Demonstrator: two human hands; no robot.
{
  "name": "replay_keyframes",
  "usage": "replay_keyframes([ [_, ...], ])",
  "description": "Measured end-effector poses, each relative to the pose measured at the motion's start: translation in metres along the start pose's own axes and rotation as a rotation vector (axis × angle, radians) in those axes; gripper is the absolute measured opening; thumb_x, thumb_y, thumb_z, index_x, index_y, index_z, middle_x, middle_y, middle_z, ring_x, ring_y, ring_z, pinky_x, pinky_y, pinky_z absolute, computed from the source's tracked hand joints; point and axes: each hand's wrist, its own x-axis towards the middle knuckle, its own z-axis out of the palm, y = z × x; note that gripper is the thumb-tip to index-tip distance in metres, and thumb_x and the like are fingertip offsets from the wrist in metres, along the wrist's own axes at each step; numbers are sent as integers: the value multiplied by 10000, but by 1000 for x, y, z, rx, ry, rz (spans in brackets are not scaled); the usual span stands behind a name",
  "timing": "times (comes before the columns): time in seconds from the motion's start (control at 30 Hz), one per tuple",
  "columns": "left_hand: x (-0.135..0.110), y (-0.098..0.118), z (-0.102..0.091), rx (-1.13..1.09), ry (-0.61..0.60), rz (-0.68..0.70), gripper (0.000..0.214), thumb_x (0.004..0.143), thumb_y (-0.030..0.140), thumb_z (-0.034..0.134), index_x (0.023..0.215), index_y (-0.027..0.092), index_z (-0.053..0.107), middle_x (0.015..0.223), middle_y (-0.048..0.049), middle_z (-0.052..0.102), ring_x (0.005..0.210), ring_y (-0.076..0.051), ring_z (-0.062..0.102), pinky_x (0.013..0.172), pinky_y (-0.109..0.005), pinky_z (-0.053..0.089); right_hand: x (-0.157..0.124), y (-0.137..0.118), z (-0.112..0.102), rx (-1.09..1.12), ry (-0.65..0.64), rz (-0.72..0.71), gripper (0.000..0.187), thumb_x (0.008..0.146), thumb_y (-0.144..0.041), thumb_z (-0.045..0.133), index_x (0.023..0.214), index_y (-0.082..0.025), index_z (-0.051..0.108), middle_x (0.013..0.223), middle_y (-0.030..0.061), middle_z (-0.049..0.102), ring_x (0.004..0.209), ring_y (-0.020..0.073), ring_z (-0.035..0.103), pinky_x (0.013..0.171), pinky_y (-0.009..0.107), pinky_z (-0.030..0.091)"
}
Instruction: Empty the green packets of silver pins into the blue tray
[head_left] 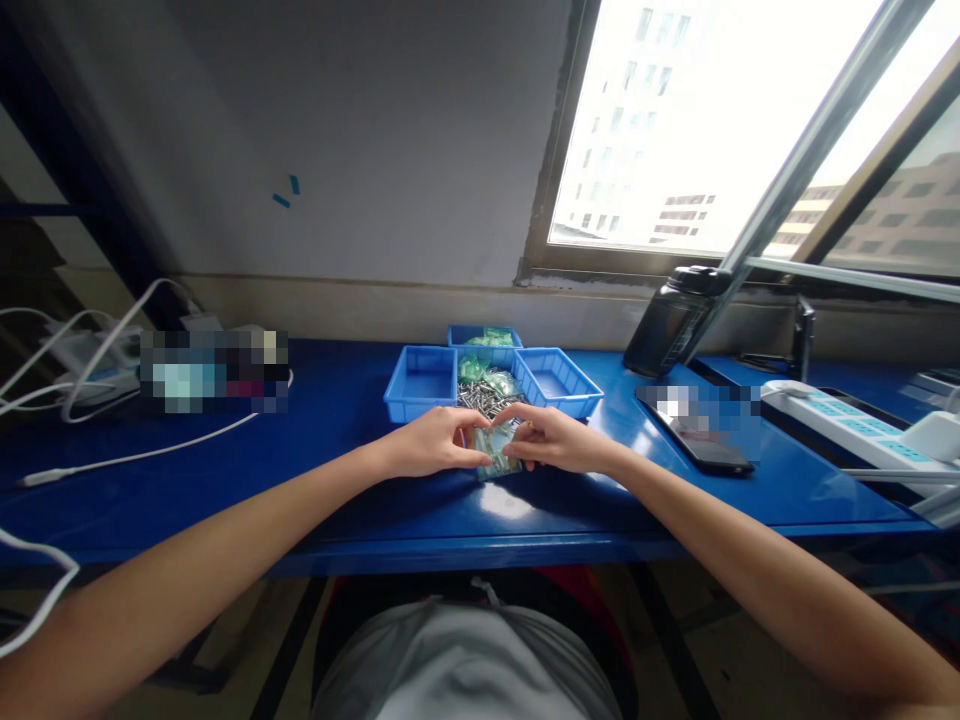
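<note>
A small clear plastic bag (495, 465) with a greenish tint hangs between my hands, just above the front of the blue table. My left hand (431, 442) pinches it at the left side, thumb below and fingers above. From the right, my right hand (559, 438) grips the bag with thumb and curled fingers. What lies inside the bag is too small to make out. Right behind my fingertips, a heap of metal screws (491, 393) fills a blue bin, partly hidden by my hands. Green-tinted plastic bags (474, 368) lie at the back of that heap.
Blue bins stand left (424, 375) and right (555, 375) of the screws; another bin (457, 336) behind holds green bags. Further right are a phone (705, 440), a dark bottle (675, 320) and a white power strip (847, 425). White cables (187, 437) cross the table's left side.
</note>
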Motion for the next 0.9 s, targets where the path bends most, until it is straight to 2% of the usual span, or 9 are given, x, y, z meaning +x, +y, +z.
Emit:
replay_keyframes([
  [0.17, -1, 0, 0, 45, 5, 22, 477, 714, 500, 622, 1051, 166, 581, 706, 13, 576, 623, -130, 537, 561, -219, 396, 1, 3, 2, 6, 17, 12, 295, 842, -364, 526, 1071, -185, 477, 606, -31, 586, 539, 114, 574, 529, 213, 458],
  [0.5, -4, 4, 0, 92, -14, -3, 411, 770, 469, 563, 1059, 177, 568, 679, 15, 590, 587, -129, 532, 528, -218, 365, 1, 0, 2, 6, 15, 6, 284, 845, -357, 523, 1069, -190, 478, 594, -38, 578, 523, 108, 556, 513, 209, 449],
  [0.73, -6, 6, 2, 361, 78, 79, 371, 784, 453, 538, 993, 157, 617, 636, 0, 571, 557, -128, 507, 514, -220, 327, 2, 1, 3, 23, 13, 17, 270, 850, -344, 518, 1068, -190, 479, 578, -44, 571, 504, 99, 541, 494, 198, 439],
  [0.9, -5, 5, 3, 443, 116, 107, 313, 800, 404, 519, 951, 156, 637, 623, -7, 578, 559, -130, 514, 533, -220, 334, 2, 3, 3, 33, 13, 30, 261, 854, -355, 509, 1057, -193, 483, 610, -29, 598, 528, 108, 562, 501, 205, 451],
])
